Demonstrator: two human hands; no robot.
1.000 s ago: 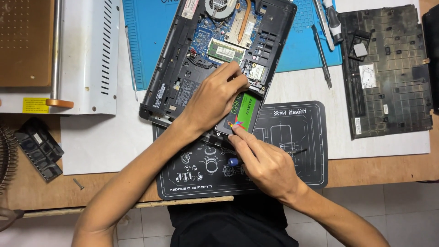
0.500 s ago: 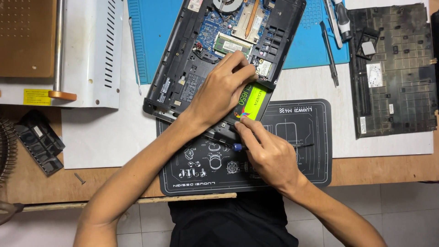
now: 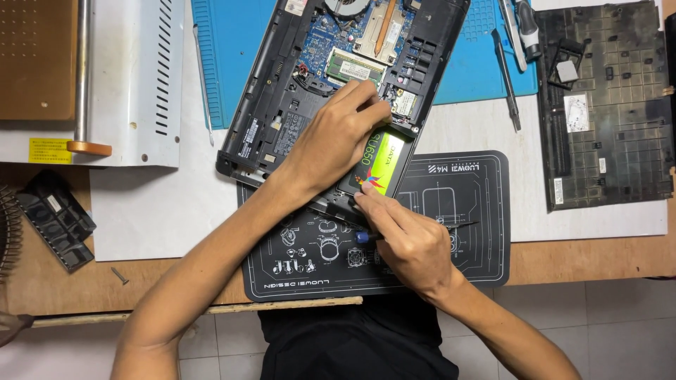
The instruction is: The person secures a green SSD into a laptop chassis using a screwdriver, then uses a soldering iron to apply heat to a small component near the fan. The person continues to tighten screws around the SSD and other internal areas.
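While both hands' fingers (image 3: pixel 366 200) press, drive (image 3: pixel 380 163) lies between

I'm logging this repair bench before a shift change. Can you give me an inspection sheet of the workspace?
Surface: wooden bench with white sheet, blue mat and black printed mat.
Job's things: opened laptop, underside up; green-labelled drive at its near edge.
Clutter: removed bottom cover, screwdrivers, loose screw, black part.
Grippers: left hand on the laptop beside the drive; right hand fingertips at the drive, blue-tipped tool beneath.
Cables: nothing seen.
Surroundings: white metal housing, tiled floor.
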